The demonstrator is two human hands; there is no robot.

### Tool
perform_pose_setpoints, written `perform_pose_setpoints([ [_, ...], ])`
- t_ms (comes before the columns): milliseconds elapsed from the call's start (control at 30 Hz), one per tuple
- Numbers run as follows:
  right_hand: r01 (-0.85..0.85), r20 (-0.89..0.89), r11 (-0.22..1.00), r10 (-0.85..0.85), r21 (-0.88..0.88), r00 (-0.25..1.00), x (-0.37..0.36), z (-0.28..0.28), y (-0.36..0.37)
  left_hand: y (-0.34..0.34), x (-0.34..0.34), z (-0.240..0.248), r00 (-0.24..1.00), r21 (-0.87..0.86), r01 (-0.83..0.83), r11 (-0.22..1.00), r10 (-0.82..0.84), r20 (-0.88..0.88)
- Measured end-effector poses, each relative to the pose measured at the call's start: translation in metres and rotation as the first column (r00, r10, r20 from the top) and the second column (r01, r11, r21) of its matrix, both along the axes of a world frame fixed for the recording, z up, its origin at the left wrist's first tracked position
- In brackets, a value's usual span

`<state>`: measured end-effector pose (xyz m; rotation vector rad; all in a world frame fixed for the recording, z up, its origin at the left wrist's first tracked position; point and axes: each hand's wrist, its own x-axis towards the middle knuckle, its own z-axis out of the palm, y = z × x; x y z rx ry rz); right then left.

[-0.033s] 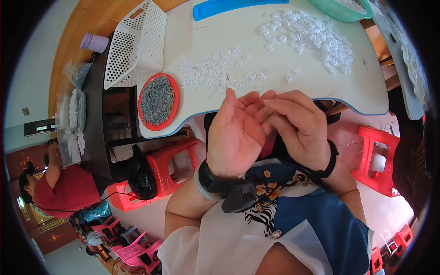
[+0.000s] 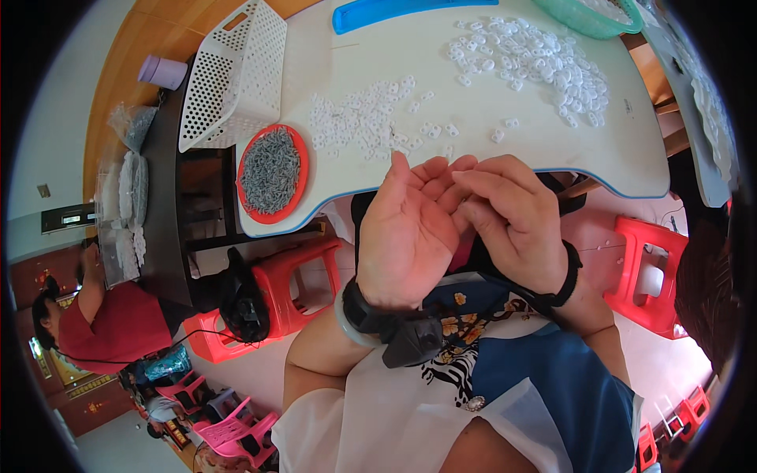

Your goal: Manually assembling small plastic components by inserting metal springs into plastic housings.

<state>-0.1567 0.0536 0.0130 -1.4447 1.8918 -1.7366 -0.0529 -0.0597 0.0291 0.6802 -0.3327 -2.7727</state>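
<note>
My left hand (image 2: 410, 232) is turned palm up at the table's near edge, its fingers stretched out and no object visible on the palm. Over its fingertips bends my right hand (image 2: 516, 221), thumb and fingers pinched together and touching the left fingers. Whatever the pinch may hold is hidden. Beyond the hands, small white plastic pieces (image 2: 355, 118) lie spread on the table, with a few loose ones closer to my fingers. A larger heap of white pieces (image 2: 536, 63) lies farther right. A red dish (image 2: 302, 189) on the left holds many small grey screws (image 2: 270, 171).
A white perforated basket (image 2: 217, 98) stands at the table's left, a blue tray (image 2: 410, 11) at the far edge, a green basket (image 2: 599, 30) at the far right. Red stools (image 2: 646, 276) flank me. A person in red (image 2: 118, 323) is at the far left.
</note>
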Motion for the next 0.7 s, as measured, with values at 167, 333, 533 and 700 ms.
perform_pose_setpoints([
  [167, -0.062, -0.082, 0.998, 0.061, -0.002, 0.995, 0.002, 0.0, -0.003, 0.005, 0.001, 0.008, 1.0, -0.08, -0.023, 0.997, 0.023, 0.003],
  [333, -0.093, -0.04, 0.996, 0.094, 0.015, 0.995, 0.001, -0.003, -0.003, 0.007, 0.004, 0.004, 0.998, -0.153, -0.008, 0.988, -0.002, -0.066],
  [533, -0.188, 0.294, 0.979, 0.157, 0.082, 0.943, -0.001, -0.005, -0.003, 0.018, 0.005, -0.005, 0.994, -0.368, -0.033, 0.929, -0.007, -0.107],
  [700, -0.141, 0.28, 0.987, 0.116, 0.072, 0.953, 0.005, -0.004, -0.004, 0.016, 0.004, -0.011, 0.985, -0.471, -0.039, 0.881, -0.045, -0.168],
])
